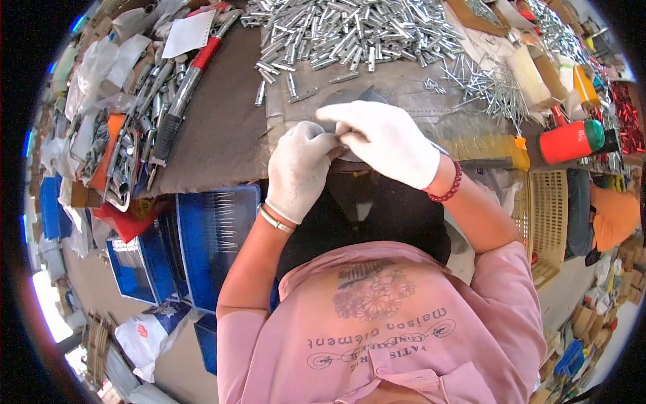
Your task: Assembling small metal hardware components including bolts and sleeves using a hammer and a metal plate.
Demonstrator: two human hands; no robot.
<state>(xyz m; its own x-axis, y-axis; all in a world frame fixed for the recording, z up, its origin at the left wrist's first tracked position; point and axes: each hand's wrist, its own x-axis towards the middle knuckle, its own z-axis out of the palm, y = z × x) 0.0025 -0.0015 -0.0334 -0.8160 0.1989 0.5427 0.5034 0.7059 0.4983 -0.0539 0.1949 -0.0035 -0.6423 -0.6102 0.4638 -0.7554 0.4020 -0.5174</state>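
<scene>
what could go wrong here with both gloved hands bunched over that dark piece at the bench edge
1. The left hand and right hand overlap on the dark piece, which is mostly hidden; a slipped grip could pinch fingers.
2. The work sits at the table edge, so a dropped part may fall toward the blue trays.
3. The pile of metal pins lies close behind; a sweep of the hands could scatter them.

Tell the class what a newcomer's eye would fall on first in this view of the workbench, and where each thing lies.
First come the two white-gloved hands at the centre, the left hand and right hand closed together over a small dark grey piece at the near edge of the bench. Behind them a big heap of shiny metal pins fills the far side of the brown bench. To the right lies a red bottle with a green cap.
</scene>
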